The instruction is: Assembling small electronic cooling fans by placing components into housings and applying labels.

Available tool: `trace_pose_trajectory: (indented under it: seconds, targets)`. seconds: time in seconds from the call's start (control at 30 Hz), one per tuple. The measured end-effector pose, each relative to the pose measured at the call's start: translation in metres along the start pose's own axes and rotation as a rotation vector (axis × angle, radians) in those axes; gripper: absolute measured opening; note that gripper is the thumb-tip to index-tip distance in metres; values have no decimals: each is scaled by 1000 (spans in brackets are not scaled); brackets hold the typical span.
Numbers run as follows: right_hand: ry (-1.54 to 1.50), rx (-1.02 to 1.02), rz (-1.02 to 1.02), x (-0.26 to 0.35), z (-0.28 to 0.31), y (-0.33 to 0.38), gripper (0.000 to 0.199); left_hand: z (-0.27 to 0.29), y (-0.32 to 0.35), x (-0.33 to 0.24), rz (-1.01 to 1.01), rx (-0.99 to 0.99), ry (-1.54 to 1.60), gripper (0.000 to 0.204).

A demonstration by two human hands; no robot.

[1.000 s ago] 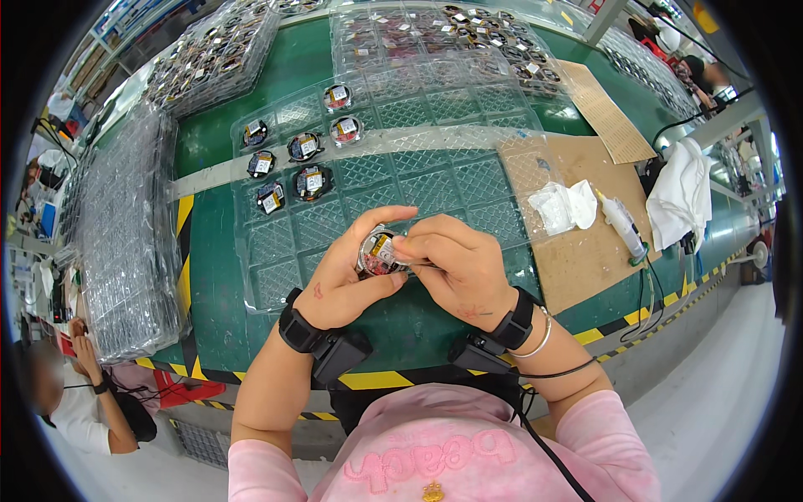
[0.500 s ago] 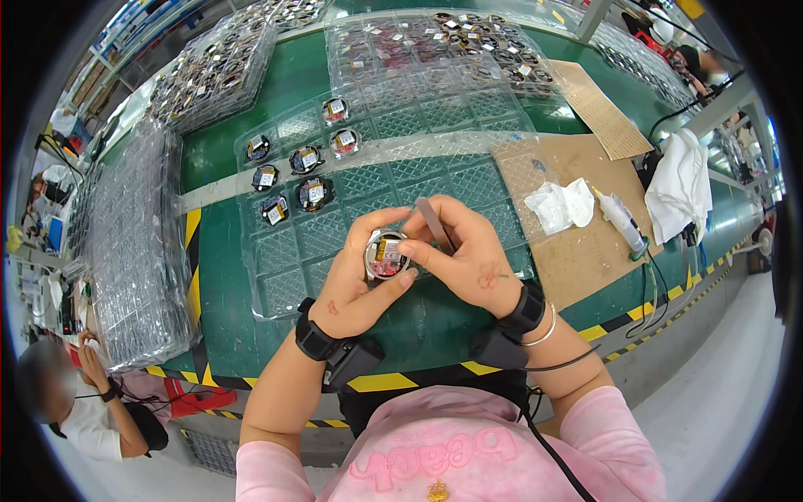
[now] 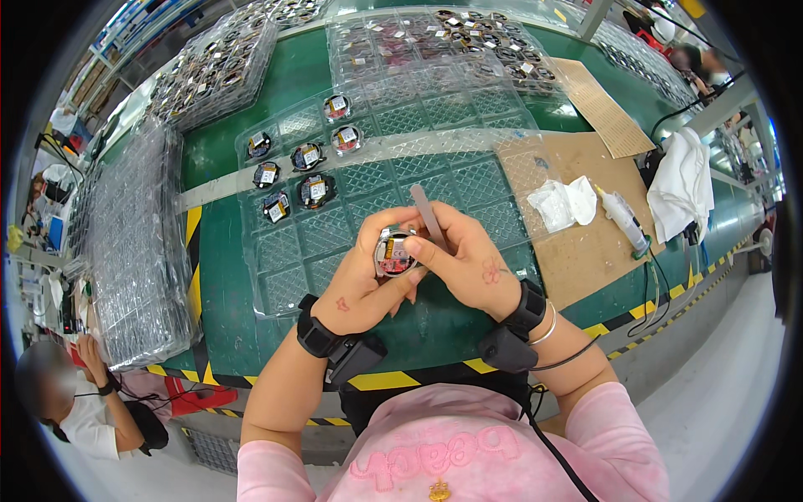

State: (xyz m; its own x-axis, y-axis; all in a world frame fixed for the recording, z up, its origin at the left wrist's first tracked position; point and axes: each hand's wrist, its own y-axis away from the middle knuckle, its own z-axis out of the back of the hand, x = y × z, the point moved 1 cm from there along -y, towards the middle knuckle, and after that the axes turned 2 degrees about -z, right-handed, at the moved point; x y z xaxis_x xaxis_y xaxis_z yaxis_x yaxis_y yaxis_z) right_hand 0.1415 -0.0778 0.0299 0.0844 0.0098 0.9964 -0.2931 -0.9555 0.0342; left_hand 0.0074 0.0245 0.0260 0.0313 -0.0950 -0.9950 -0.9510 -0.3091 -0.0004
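Observation:
Between my hands is a round, watch-like case (image 3: 395, 253) with a silver rim, a labelled battery and red parts inside. My left hand (image 3: 358, 280) is wrapped round its left and lower side. With the thumb of my right hand (image 3: 458, 255) I press on its upper right part. A flat grey strip-like tool (image 3: 428, 217) is gripped in the fingers of my right hand and sticks up past them. Just beyond my hands lies a clear plastic tray (image 3: 360, 205) with several similar round modules in its left pockets, among them a dark one (image 3: 316, 192).
A brown board (image 3: 577, 259) at the right carries white wipes (image 3: 562, 205) and a white glue-gun-like tool (image 3: 623, 222) with cables. Stacked clear trays (image 3: 138, 251) stand at the left. Full trays (image 3: 209, 71) sit at the back. Another person (image 3: 92, 410) is at the lower left.
My hands and the case have shifted slightly right. The case is tilted differently, and the grey strip now stands higher above my right fingers.

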Motion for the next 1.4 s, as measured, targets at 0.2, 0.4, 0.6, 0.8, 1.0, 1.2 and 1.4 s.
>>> trace_pose_trajectory:
  seconds: [0.2, 0.4, 0.6, 0.8, 1.0, 1.2, 1.4]
  targets:
    - [-117, -31, 10, -2, -9, 2, 24, -4, -2, 4, -114, -9, -53, 58]
    - [-148, -85, -13, -3, -11, 1, 21, -5, -3, 4, -92, -14, -40, 58]
    - [-85, -127, 5, 0, -14, 1, 22, -11, -3, -2, -71, -58, 45, 60]
    - [119, -192, 235, 10, -6, 0, 22, -4, -4, 1, -238, 39, 383, 53]
    - [374, -238, 301, 20, 3, 2, 24, 6, -4, -3, -69, -24, 112, 46]
    - [383, -329, 358, 15, 7, -3, 20, 2, -4, 2, -98, -78, 202, 30]
    - [440, -349, 410, 9, 4, -4, 20, -4, -5, 4, -153, -258, 289, 25]
